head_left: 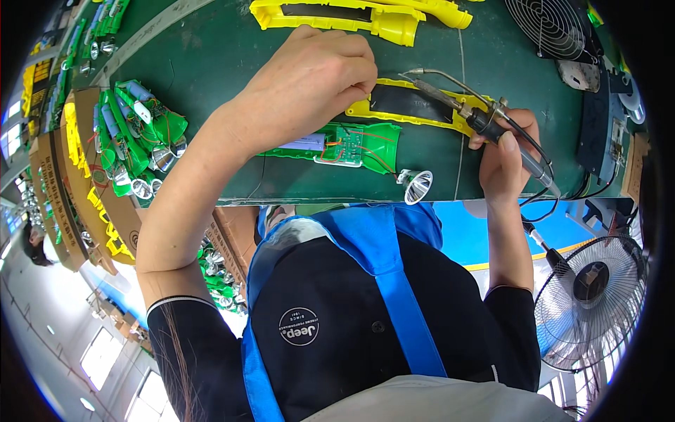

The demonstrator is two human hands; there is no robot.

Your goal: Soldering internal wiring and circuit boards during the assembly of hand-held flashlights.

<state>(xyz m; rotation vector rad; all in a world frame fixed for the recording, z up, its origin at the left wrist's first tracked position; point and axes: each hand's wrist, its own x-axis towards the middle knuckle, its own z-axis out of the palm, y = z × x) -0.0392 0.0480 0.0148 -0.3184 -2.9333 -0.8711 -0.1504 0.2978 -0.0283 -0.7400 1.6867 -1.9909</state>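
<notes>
My right hand [510, 151] grips a soldering iron [484, 125] with a thin feed tube along it. Its tip points up and left, above a yellow casing half [457, 121] with a dark inner panel. My left hand [320, 74] is closed, its back upward, left of the iron's tip; the fingertips and anything between them are hidden. Below that hand lies a green lamp housing [383, 144] with a circuit board [348, 146], a violet battery cell [306, 143] and red wires. A silver reflector [416, 186] hangs beside it at the bench edge.
Yellow casings [397, 27] lie at the far side of the green bench [211, 53]. Several green lamp assemblies [144, 130] are piled at the left. A fan with a wire guard [552, 24] stands far right, and a floor fan [590, 281] is near my right elbow.
</notes>
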